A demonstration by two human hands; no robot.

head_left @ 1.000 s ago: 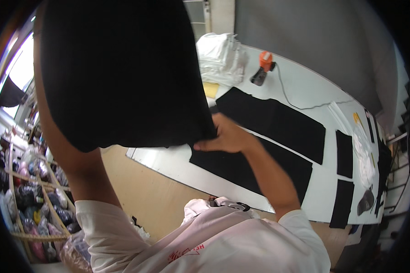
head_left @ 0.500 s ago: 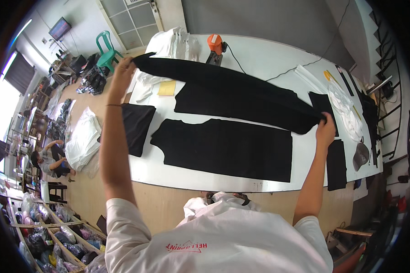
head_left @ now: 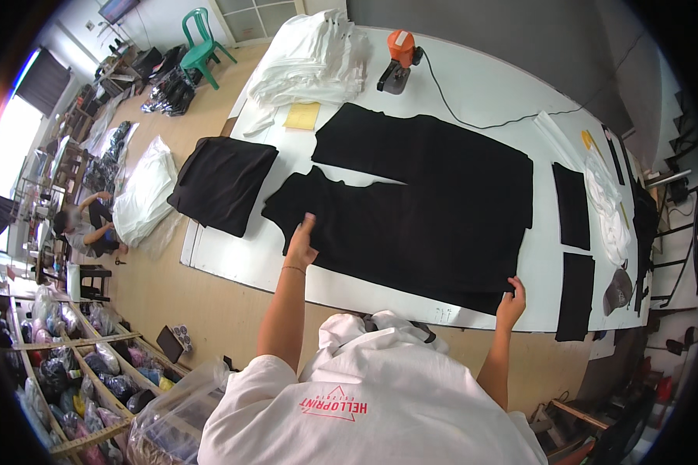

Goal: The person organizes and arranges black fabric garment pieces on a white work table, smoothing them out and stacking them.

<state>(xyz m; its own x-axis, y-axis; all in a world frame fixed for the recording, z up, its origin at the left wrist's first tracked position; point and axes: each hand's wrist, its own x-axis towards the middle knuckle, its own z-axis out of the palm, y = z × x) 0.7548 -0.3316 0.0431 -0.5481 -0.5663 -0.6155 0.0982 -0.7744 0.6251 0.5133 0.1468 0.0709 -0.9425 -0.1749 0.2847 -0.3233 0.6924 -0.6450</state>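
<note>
A black cut fabric panel (head_left: pixel 419 225) lies spread across the white table in front of me, over the lower part of another black panel (head_left: pixel 473 147) and over a near panel whose edges show beneath it. My left hand (head_left: pixel 302 244) grips the near left side of the upper cloth by its curved cut-out; its fingers are partly hidden. At the near right corner, my right hand (head_left: pixel 512 304) pinches the cloth edge between thumb and fingers. Left of the panels rests a folded stack of black fabric (head_left: pixel 225 182).
At the back stand a pile of white fabric (head_left: pixel 306 62), a yellow pad (head_left: pixel 302 116) and an orange corded cutting tool (head_left: pixel 400 58). Narrow black pieces (head_left: pixel 571 203), white cloth (head_left: pixel 606 209) and a grey cap (head_left: pixel 618 291) lie right. Someone (head_left: pixel 89 225) sits on the floor at left.
The black panel, held stretched in the air between both hands, has come down toward me onto the near panel. My left hand moved right and nearer; my right hand moved nearer and left.
</note>
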